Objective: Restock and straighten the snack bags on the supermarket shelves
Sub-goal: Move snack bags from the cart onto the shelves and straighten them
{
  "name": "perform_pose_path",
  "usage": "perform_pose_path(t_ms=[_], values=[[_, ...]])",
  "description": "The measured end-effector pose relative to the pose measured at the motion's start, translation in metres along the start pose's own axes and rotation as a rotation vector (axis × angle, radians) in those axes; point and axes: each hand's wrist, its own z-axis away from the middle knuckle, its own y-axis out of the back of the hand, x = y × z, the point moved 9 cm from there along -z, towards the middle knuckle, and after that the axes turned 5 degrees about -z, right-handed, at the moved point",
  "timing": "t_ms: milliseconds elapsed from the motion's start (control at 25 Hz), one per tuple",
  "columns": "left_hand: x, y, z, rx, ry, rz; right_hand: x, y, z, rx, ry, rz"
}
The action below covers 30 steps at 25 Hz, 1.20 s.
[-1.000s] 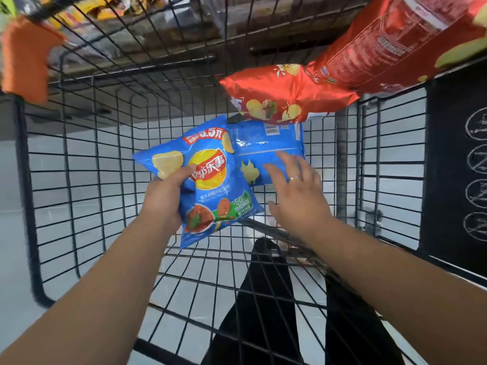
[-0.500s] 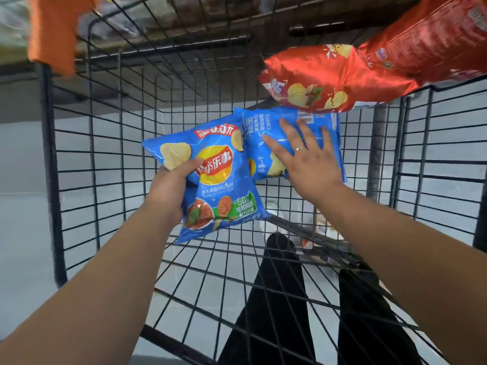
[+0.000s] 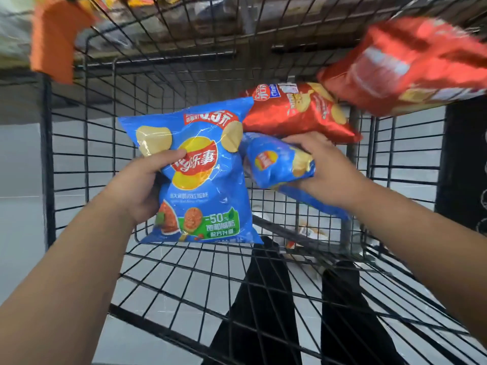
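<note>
Our left hand grips one blue bag (upright); our right hand grips a second blue bag, above the wire cart.

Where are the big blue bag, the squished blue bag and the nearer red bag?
big blue bag (image 3: 210, 187): head view, below its logo.
squished blue bag (image 3: 281, 167): head view, beside its logo.
nearer red bag (image 3: 295, 114): head view, front middle.

i see a blue bag with a red-and-yellow logo, pale chips and a green band. the second blue bag carries the same logo. a red bag shows yellow chips. the cart is a black wire grid.
</note>
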Motion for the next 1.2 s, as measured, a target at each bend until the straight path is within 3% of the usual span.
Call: perform_pose_path(t_ms=[200,400,600,800,960,1200], values=[[-0.022,-0.017,-0.011,0.038,0.053,-0.016,0.048,-0.013,0.042,-0.069,-0.561,-0.884],[-0.056,-0.038,-0.037,0.102,0.124,-0.108,0.097,-0.03,0.074,0.01,-0.782,-1.111],[-0.059,-0.053,-0.031,0.071,0.102,-0.04,0.102,-0.016,0.088,0.022,-0.783,-1.157],[-0.037,-0.065,0.011,-0.104,0.054,-0.094,0.07,0.01,0.102,0.019,-0.769,-1.145],[-0.001,-0.068,0.053,-0.101,-0.034,-0.171,0.02,0.04,0.129,0.11,-0.739,-1.158],[0.076,-0.078,0.134,-0.154,-0.148,-0.25,-0.079,0.095,0.178,0.232,-0.529,-1.204]])
